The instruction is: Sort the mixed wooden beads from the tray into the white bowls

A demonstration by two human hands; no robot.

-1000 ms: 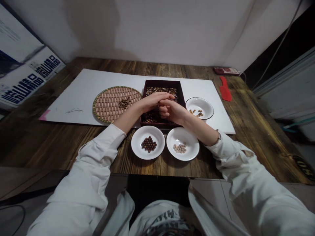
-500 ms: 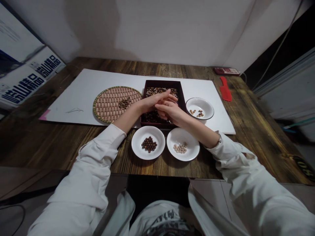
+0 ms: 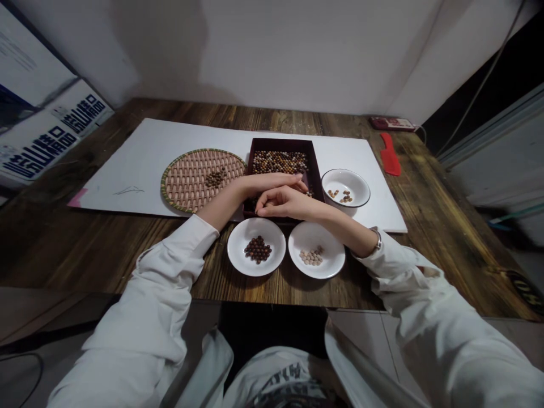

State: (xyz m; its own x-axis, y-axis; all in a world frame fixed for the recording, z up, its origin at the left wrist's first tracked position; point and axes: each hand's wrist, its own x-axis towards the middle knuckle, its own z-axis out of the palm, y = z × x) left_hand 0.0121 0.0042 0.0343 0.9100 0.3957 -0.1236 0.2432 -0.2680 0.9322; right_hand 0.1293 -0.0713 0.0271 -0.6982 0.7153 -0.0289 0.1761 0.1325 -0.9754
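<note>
The loose beads [image 3: 280, 161] lie in the dark red box [image 3: 314, 165]; they are judged light, hard, smooth and liable to roll, best taken singly, pinched across the middle between thumb and fingertip. Seemingly round, they show no pointing direction or long axis, whereas the box's longer sides appear to run away from the person. The left hand [image 3: 272, 182] extends over the box, the right hand [image 3: 287, 203] curls loosely nearer; whether either grips a bead cannot be told.
</note>
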